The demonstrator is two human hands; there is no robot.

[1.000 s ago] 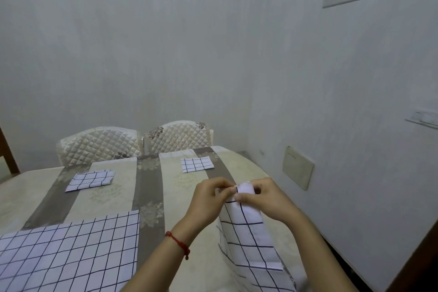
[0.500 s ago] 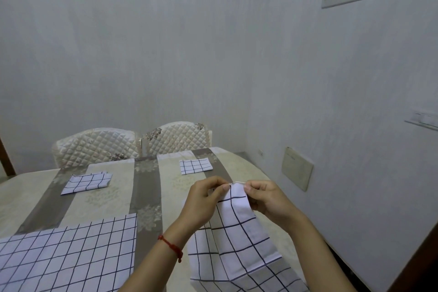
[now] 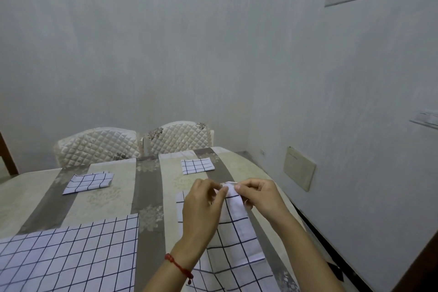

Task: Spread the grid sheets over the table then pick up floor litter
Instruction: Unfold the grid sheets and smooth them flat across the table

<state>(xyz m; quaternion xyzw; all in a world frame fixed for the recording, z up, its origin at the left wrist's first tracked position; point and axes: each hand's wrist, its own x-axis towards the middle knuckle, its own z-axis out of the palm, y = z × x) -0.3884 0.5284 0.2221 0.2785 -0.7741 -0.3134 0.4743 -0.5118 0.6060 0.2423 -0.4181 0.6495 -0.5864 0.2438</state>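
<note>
right now both hands are working on one grid sheet [image 3: 233, 227] at the near right of the table [image 3: 113, 199] — the left hand [image 3: 201, 208] has its thumb and fingers curled in on the sheet's top edge, and the right hand [image 3: 258, 197] pinches that same edge from the other side, so the two meet just above the cloth. the sheet is only partly unfolded: a narrow folded strip runs down from the pinch, and wider layers hang or lie below it toward the table's near edge. one spread sheet [image 3: 68, 253] already lies flat at the near left, and two folded sheets wait further back, one on the left [image 3: 88, 183] and one on the right [image 3: 197, 166], well apart from each other, in front of the two quilted chairs [image 3: 132, 143]. so the spreading looks about a quarter done by my reckoning, and no floor litter shows in this view. the trouble from here would likely be the layers: if the fingers catch two plies instead of one, the sheet could open crooked or stay doubled. its lower part sits close to the table's right edge, so a quick pull sideways might drag it off toward the floor by the wall [image 3: 355, 125]. a hard tug could also shift the patterned tablecloth under it — easy does it.
</note>
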